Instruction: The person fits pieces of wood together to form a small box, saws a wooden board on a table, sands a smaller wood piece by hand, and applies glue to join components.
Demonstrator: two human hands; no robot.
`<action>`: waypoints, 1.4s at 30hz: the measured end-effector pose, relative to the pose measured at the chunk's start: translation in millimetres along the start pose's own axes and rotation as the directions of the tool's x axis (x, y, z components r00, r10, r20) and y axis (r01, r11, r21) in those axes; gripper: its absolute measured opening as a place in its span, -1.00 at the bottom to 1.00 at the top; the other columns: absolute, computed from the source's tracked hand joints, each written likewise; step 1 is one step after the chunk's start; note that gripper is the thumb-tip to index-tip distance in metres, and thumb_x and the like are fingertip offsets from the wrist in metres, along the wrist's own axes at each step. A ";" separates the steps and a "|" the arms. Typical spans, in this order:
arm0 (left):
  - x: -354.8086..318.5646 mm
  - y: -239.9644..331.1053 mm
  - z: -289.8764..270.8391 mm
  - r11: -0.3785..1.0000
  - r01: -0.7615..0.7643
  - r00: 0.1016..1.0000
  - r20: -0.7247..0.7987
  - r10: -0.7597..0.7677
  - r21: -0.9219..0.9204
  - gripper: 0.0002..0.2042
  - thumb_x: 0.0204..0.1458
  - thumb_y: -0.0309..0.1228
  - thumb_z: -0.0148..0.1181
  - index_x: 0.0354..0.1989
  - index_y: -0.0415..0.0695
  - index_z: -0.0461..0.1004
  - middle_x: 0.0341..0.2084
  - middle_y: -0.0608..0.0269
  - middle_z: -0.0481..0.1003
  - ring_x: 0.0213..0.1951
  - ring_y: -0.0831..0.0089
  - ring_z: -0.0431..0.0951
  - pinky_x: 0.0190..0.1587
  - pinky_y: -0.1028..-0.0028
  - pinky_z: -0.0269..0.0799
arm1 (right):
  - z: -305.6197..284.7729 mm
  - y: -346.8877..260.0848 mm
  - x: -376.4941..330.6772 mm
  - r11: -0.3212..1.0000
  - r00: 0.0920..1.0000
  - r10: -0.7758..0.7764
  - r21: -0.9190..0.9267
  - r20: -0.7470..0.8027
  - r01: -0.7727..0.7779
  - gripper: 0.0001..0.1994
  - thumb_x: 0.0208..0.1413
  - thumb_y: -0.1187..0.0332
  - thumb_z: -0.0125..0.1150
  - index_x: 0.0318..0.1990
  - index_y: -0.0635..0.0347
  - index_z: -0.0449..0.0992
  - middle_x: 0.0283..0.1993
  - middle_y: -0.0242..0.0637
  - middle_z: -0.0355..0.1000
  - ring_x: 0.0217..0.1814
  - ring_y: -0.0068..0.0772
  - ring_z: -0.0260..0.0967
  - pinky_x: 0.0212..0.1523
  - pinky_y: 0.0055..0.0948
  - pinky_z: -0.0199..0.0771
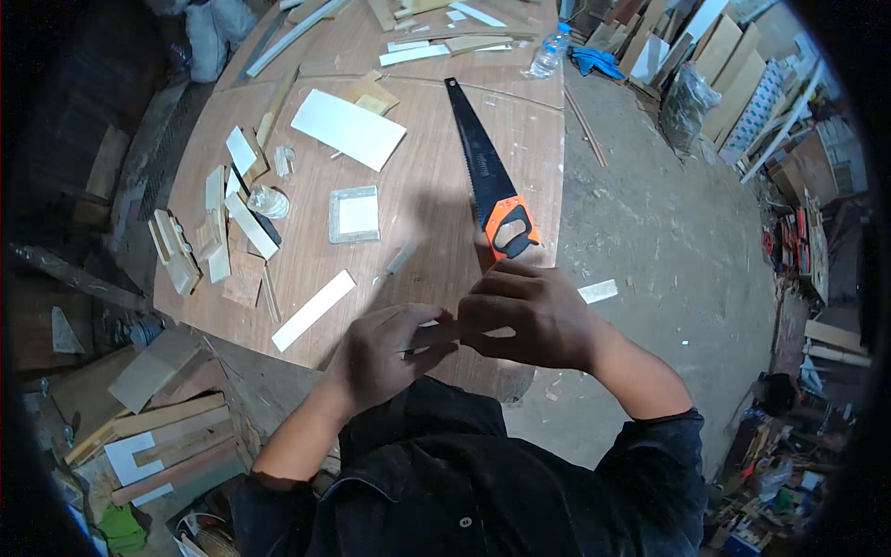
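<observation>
Close to my body, over the near edge of the table, both hands meet with fingers closed. Between the fingers of my left hand (382, 351) is a small flat strip (431, 336), in shadow, its material hard to make out. Its other end runs to the fingertips of my right hand (524, 317), which pinch it and hide part of it. Just beyond my right hand lies a handsaw (484, 167) with a black blade and an orange and black handle, its tip pointing away. A small square frame (355, 215) with a white middle lies left of the saw.
A long white strip (314, 311) and a white board (348, 128) lie on the wooden table (418, 232). Wood offcuts (243, 218) crowd its left side. A plastic bottle (549, 51) stands at the far right edge. Planks (733, 70) lean beyond the concrete floor.
</observation>
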State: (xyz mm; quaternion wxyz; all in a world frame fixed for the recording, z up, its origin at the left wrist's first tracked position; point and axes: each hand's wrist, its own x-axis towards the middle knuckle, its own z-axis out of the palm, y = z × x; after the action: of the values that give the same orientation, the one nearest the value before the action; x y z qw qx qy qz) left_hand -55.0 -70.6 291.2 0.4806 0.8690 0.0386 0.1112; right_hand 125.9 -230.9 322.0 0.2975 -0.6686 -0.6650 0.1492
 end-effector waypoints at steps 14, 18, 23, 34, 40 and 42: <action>-29.4 111.0 15.9 0.938 -0.339 0.940 0.053 0.336 0.067 -0.64 -0.16 -0.56 0.47 -0.12 -0.21 0.57 -0.26 0.05 0.62 -0.25 0.15 0.67 -0.21 0.34 0.58 | -54.8 -112.3 -105.9 0.986 0.987 0.158 -0.048 -0.029 -0.159 -0.61 -0.07 0.35 0.44 -0.03 0.08 0.52 -0.20 -0.25 0.51 -0.21 -0.11 0.54 -0.24 -0.23 0.59; -29.4 125.6 17.0 0.935 -0.354 0.935 0.045 0.352 0.035 -0.68 -0.13 -0.50 0.48 -0.16 -0.18 0.60 -0.25 0.08 0.62 -0.27 0.17 0.67 -0.23 0.37 0.58 | -57.9 -123.5 -118.9 0.985 0.985 0.155 -0.059 -0.073 -0.160 -0.60 -0.06 0.35 0.44 -0.01 0.11 0.52 -0.17 -0.24 0.52 -0.20 -0.09 0.54 -0.23 -0.21 0.58; -29.4 147.3 6.3 0.965 -0.247 0.961 0.147 0.232 0.091 -0.71 -0.08 -0.38 0.47 -0.18 -0.18 0.61 -0.26 0.11 0.64 -0.29 0.19 0.67 -0.25 0.41 0.55 | -58.7 -131.5 -123.9 0.984 0.981 0.178 0.024 -0.070 -0.177 -0.62 -0.02 0.35 0.42 -0.02 0.16 0.51 -0.13 -0.21 0.53 -0.18 -0.09 0.56 -0.20 -0.20 0.58; -42.3 146.6 5.2 0.987 -0.159 0.977 0.147 0.152 0.035 -0.70 -0.06 -0.42 0.45 -0.12 -0.21 0.63 -0.20 0.05 0.63 -0.21 0.23 0.66 -0.17 0.39 0.55 | -62.0 -130.6 -118.2 0.976 0.982 0.188 0.109 0.024 -0.189 -0.70 0.08 0.28 0.37 -0.06 0.15 0.51 -0.17 -0.19 0.55 -0.19 -0.11 0.59 -0.13 -0.23 0.60; -47.0 144.5 7.0 0.987 -0.156 0.975 0.166 0.149 0.028 -0.69 -0.05 -0.42 0.46 -0.12 -0.23 0.61 -0.22 0.04 0.62 -0.21 0.22 0.66 -0.17 0.38 0.56 | -62.9 -136.4 -117.7 0.983 0.979 0.167 0.061 0.113 -0.175 -0.60 0.10 0.31 0.34 0.05 0.28 0.44 -0.07 -0.06 0.56 -0.12 0.00 0.57 -0.11 -0.13 0.57; -47.3 142.2 7.7 0.987 -0.161 0.972 0.178 0.154 0.027 -0.69 -0.04 -0.43 0.45 -0.11 -0.23 0.61 -0.21 0.03 0.62 -0.21 0.22 0.66 -0.16 0.37 0.56 | -61.7 -137.4 -118.3 0.984 0.978 0.171 0.031 0.119 -0.175 -0.58 0.10 0.30 0.34 0.06 0.28 0.43 -0.06 -0.05 0.55 -0.13 0.01 0.57 -0.12 -0.12 0.56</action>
State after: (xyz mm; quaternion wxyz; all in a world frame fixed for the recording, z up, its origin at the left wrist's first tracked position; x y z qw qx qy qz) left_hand -104.8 -161.3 399.9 0.4538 0.8854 -0.0707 0.0715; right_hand 44.1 -367.4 428.8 0.2579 -0.7078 -0.6173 0.2269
